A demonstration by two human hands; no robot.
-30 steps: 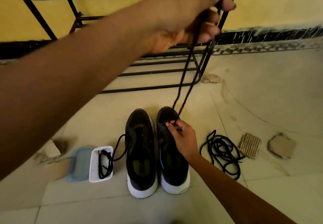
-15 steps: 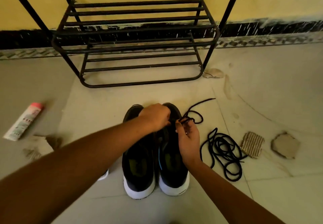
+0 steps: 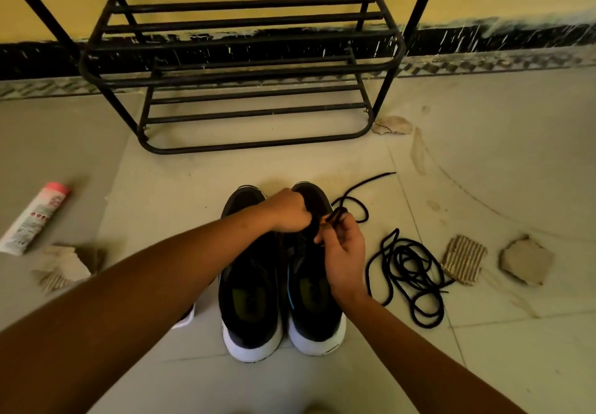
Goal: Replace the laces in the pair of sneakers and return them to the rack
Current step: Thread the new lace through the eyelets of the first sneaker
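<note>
Presently, on floor [image 3: 161, 171] before rack [image 3: 245, 68]: sneakers [image 3: 251, 300], paired side by side, heels nearest. Right hand [image 3: 343, 249] pinches black lace [image 3: 371, 181] over right-side sneaker's front. Left hand [image 3: 288, 212] alongside, fingers curled, contents hidden. Spare lace [image 3: 409, 271] coiled right of sneakers.

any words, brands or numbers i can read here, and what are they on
No text can be read.
Tube with the pink cap: printed label with red marks, too blurred to read.
Sneakers: faint marks on the insoles, too dark to read.
</note>
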